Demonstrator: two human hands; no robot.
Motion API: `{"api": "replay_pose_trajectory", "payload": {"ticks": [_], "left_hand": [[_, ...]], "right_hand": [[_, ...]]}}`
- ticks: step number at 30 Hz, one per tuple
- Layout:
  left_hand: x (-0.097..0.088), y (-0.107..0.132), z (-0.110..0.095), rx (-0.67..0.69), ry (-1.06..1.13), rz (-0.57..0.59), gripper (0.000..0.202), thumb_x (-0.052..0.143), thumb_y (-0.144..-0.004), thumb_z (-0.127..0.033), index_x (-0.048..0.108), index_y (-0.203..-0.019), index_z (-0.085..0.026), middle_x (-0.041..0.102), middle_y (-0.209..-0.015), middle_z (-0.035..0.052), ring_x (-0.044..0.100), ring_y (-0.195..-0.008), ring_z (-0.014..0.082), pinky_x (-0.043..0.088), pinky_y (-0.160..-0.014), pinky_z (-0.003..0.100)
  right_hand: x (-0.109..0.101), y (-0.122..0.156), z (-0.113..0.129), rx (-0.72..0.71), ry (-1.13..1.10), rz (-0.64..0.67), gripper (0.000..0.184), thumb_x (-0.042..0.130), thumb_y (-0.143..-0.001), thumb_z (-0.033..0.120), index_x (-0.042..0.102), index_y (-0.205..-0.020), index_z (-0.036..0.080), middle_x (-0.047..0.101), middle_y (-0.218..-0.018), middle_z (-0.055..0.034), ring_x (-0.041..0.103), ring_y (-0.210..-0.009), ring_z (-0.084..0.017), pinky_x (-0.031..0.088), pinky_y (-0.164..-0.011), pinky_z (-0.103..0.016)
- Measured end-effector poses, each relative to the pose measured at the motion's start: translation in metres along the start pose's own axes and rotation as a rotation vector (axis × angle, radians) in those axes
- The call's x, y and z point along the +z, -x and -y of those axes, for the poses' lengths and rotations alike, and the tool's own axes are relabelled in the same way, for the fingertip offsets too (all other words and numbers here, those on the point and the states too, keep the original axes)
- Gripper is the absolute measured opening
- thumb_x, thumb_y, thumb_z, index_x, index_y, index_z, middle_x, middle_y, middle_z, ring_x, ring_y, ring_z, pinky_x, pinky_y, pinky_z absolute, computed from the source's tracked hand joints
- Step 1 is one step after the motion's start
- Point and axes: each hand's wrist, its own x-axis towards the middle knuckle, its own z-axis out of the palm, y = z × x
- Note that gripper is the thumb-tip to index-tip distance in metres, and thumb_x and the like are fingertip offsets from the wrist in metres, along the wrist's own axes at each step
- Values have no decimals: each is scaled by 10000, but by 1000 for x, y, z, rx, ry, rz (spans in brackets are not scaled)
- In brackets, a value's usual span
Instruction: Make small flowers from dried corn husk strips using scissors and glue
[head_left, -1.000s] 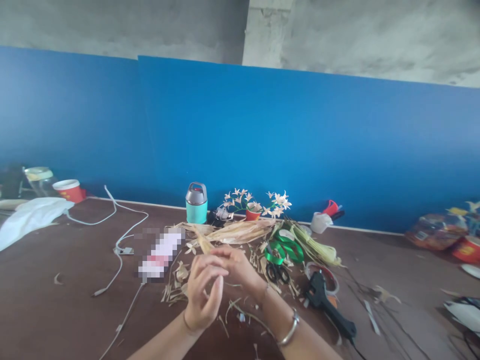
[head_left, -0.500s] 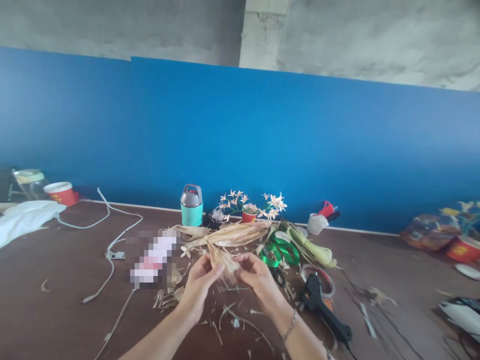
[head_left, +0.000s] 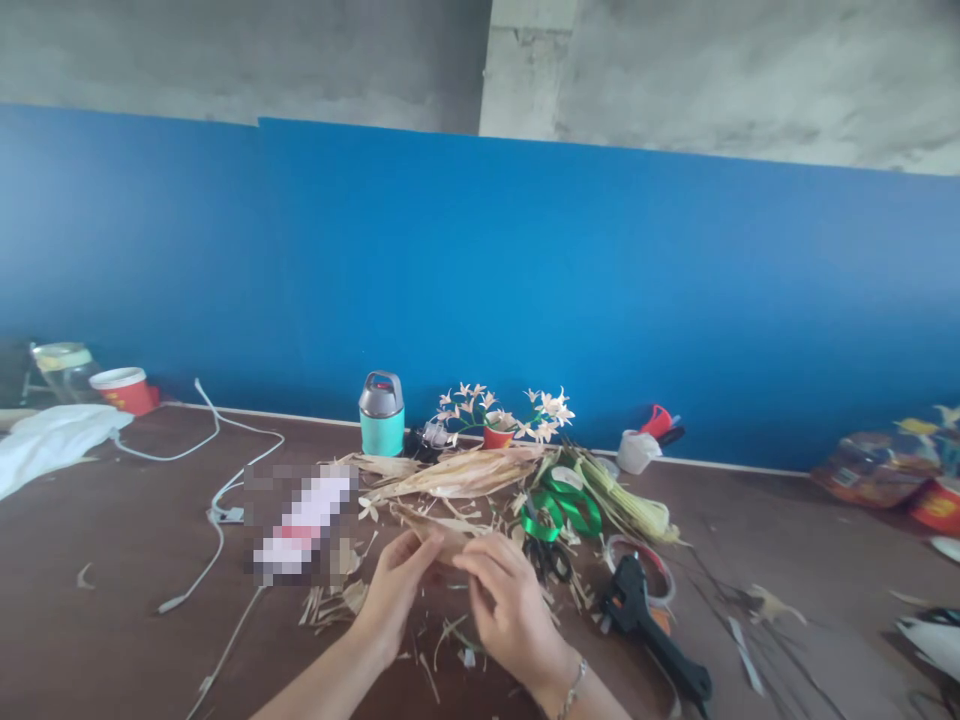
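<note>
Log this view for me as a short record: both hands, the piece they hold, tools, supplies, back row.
Left hand: pinching dry husk piece
Right hand: fingertips on the same piece
Tools: black glue gun, lying right of the right hand; black-handled scissors, partly hidden
Supplies: husk pile, green ribbon, pale-green stalk bundle
Back row: turquoise canister, white flowers, red cup

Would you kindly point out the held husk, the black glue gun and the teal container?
Held husk (head_left: 448, 545), head view: its exposed middle section.
Black glue gun (head_left: 636, 602), head view: its body.
Teal container (head_left: 382, 433), head view: its lower teal wall.
</note>
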Motion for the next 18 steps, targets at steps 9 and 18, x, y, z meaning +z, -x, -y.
{"api": "replay_pose_trajectory", "payload": {"ticks": [9, 18], "left_hand": [[-9, -9, 4, 68, -141, -25, 297, 688, -651, -393, 674, -787, -129, 691, -680, 44, 610, -615, 176, 460, -603, 261], [-8, -8, 6, 17, -242, -2, 291, 686, -643, -409, 654, -731, -134, 637, -565, 13, 539, -480, 130, 385, -463, 218]], "right_hand": [[7, 1, -2, 343, -149, -127, 461, 549, -693, 141, 455, -1139, 210, 545, -1024, -78, 528, -929, -216, 467, -783, -338], [18, 0, -14, 682, -635, -211, 486, 587, -708, 213, 367, -1142, 210, 550, -711, 25, 508, -573, -123, 412, -512, -226]]}}
